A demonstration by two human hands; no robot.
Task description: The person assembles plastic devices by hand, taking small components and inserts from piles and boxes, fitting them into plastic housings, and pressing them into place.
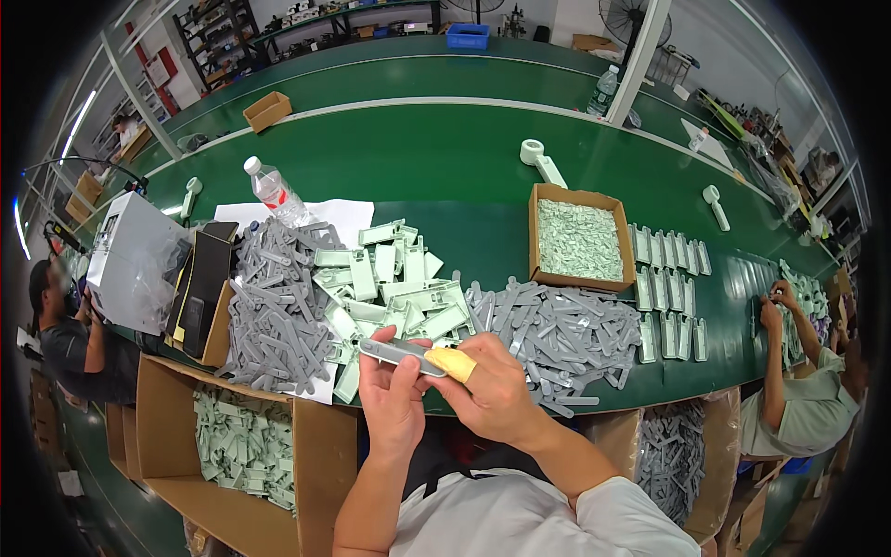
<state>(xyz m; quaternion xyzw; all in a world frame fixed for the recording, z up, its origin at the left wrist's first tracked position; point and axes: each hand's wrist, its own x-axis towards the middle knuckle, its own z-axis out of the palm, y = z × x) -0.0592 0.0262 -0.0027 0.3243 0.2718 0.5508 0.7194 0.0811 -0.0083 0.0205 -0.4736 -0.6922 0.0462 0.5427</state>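
Over the table's near edge, the left hand (pixel 393 395) and the right hand (pixel 492 390), its forefinger in a yellow cot, both pinched one long grey plastic bar (pixel 401 352), before heaped pale green plastic plates (pixel 390 283) and a small cardboard box (pixel 580 238) beyond.

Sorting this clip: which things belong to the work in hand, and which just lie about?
In use: grey strip part held by left hand and right hand; grey parts pile; pale green parts pile.
Lying about: water bottle; tape roll; small cardboard box.
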